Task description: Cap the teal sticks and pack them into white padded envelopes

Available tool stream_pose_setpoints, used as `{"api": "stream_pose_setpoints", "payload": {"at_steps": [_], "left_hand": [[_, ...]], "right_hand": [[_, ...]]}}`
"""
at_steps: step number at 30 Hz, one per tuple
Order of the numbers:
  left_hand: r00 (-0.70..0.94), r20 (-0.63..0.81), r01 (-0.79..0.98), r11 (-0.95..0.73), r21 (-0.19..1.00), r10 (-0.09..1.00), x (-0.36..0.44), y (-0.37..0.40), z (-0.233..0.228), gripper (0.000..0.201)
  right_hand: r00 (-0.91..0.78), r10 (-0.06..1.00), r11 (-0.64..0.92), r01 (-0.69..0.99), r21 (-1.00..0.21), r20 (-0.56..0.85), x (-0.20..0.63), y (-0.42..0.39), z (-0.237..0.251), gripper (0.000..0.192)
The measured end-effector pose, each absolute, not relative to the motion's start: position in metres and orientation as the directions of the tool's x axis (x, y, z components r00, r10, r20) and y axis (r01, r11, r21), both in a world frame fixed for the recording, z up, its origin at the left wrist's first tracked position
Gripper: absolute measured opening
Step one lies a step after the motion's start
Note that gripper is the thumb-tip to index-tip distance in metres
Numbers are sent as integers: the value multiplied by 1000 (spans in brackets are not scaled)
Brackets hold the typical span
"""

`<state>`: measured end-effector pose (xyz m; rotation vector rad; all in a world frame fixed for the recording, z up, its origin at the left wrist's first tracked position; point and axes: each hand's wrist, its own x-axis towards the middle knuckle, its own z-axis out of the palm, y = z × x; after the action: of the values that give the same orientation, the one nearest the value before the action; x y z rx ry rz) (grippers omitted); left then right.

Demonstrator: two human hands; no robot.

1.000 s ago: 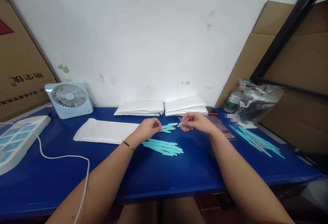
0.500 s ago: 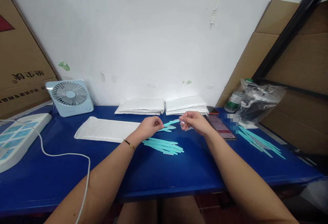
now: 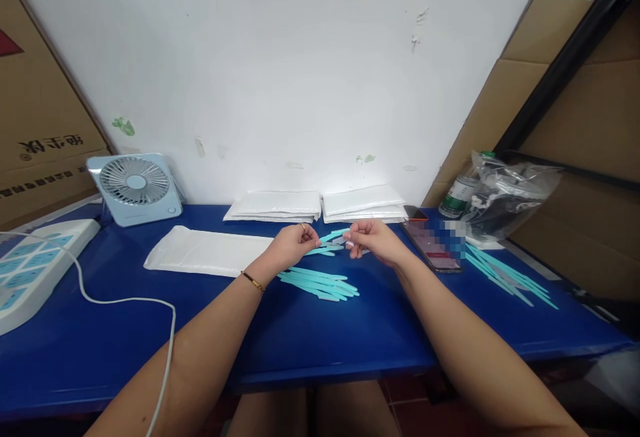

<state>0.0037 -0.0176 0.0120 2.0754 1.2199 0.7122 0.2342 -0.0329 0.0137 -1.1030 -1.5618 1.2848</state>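
Between finger and thumb, my left hand [image 3: 295, 245] is closed on a slim teal eyebrow razor [image 3: 334, 233], its tip pointing right toward my other hand. My right hand [image 3: 373, 242] pinches a small translucent cover [image 3: 341, 240] close to that tip; the fingers partly hide it. Just under the held razor, a couple more teal razors [image 3: 327, 250] stick out by my left fingers; whether they are gripped too, I cannot tell. Nearer to me, a fanned bundle of razors [image 3: 320, 283] lies on the blue table [image 3: 340, 337], beside my left wrist.
A white padded mailer [image 3: 205, 250] lies left of my hands, with stacked mailers [image 3: 273, 205] against the wall. On the right are a phone [image 3: 433, 247], another razor bunch [image 3: 505, 273], a bottle [image 3: 457, 197] and a plastic bag [image 3: 515, 200]. A fan [image 3: 135, 187], power strip [image 3: 45, 263] and white cable [image 3: 125, 300] occupy the left.
My right hand has shifted slightly left. The razor tip, formerly at my right fingertips, now shows above the translucent cover. My left hand has hardly moved.
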Motion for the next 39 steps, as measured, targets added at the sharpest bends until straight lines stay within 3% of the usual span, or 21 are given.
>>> {"api": "stream_pose_setpoints", "payload": {"at_steps": [6,17,21,25,28,31,34,39], "left_hand": [[406,120,588,-360,725,906,1,-16,11,31],[437,119,616,-394,682,891,4,-15,8,28],[445,114,679,-418,603,888,3,-12,3,23],[424,145,783,-443,436,894,0,-11,3,19],[513,161,760,-533,371,843,0,-17,8,23],[656,59,684,-625,376,752,4,-27,15,23],[676,-48,703,-625,339,735,7,-34,18,14],[689,-63,700,-642,312,722,7,-37,19,12]], "right_hand": [[-73,982,175,47,-983,171,249,-30,22,35],[-206,973,129,95,-987,107,229,-31,10,37],[-259,963,149,294,-944,71,238,-28,12,35],[-124,984,176,691,-701,125,273,-22,14,21],[-133,988,154,868,-472,78,292,-17,10,15],[-149,988,153,928,-339,38,293,-14,4,18],[-120,992,126,961,-246,39,286,-11,-1,15],[-52,996,61,989,-133,66,280,-6,-6,15]]}}
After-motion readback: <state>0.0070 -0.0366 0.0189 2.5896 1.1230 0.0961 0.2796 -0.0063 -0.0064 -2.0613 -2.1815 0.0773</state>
